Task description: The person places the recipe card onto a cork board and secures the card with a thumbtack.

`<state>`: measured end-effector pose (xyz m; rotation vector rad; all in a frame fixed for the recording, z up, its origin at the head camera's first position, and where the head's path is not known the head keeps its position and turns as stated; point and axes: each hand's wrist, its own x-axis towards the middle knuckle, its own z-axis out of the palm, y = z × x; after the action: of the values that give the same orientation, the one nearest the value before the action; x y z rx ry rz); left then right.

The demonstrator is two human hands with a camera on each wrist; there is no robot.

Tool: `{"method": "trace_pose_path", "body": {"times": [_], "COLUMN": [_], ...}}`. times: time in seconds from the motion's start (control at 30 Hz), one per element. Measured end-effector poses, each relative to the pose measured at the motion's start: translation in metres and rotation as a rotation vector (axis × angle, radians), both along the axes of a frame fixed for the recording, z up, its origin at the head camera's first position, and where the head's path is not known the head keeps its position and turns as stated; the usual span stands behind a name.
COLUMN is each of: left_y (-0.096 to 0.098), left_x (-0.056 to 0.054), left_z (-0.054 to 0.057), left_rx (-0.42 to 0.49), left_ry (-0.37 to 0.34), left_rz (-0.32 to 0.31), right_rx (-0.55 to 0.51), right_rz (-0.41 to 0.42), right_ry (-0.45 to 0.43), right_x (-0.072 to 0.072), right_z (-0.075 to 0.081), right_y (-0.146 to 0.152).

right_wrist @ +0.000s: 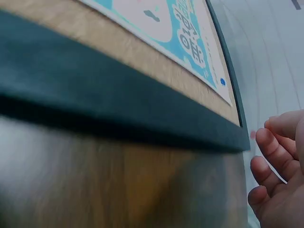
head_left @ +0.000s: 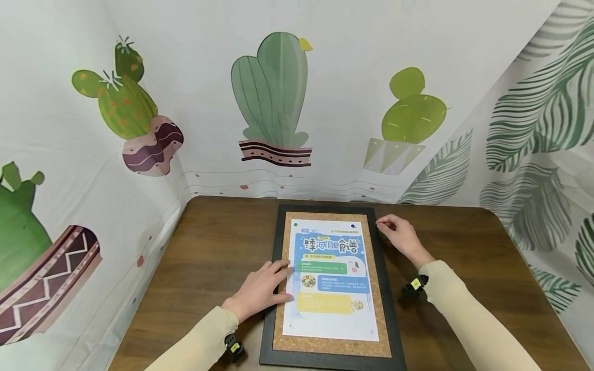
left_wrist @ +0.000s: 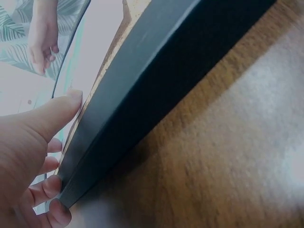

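A framed cork board (head_left: 385, 330) with a black rim lies on the wooden table, bearing a printed paper sheet (head_left: 330, 325) with coloured text boxes. A green pushpin (head_left: 295, 224) sits at the sheet's upper left corner, and a dark blue pushpin (head_left: 353, 226) near its upper right. My left hand (head_left: 257, 291) rests over the board's left side, thumb and fingers reaching the sheet's edge. Off the board's upper right side is my right hand (head_left: 400, 238), its fingers loosely bent and thumb near the index tip. In the right wrist view, nothing shows between those fingers (right_wrist: 268, 142).
The brown wooden table (head_left: 209, 247) stretches out on both sides of the board. A white cloth with printed cacti (head_left: 278, 98) and leaves hangs behind and beside the table. Each wrist wears a small black device with a yellow mark (head_left: 416, 284).
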<state>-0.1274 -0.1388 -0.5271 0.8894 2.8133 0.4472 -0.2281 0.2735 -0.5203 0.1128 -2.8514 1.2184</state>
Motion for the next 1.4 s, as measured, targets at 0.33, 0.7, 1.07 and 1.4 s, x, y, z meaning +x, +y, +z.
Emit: {"method": "trace_pose_path", "body": {"times": [0.33,0.7,1.07,1.4], "left_y": [-0.001,-0.001,-0.003,-0.002], "left_x": [0.000,-0.001,-0.001,-0.002], "left_z": [-0.002,-0.003,-0.005,-0.007], "left_rx": [0.022,0.036,0.051,0.039], "left_ry": [0.010,-0.005,-0.004,0.000], "left_rz": [-0.006,-0.002,-0.003,-0.003], "right_rx": [0.036,0.082,0.108,0.154], "right_rz": [0.006,-0.001,-0.051,-0.059], "right_ry": [0.013,0.077,0.103,0.038], "right_x": [0.039,0.076,0.105,0.134], "right_z": [0.012,0.018,0.011,-0.011], "right_y": [0.043,0.081,0.101,0.117]}}
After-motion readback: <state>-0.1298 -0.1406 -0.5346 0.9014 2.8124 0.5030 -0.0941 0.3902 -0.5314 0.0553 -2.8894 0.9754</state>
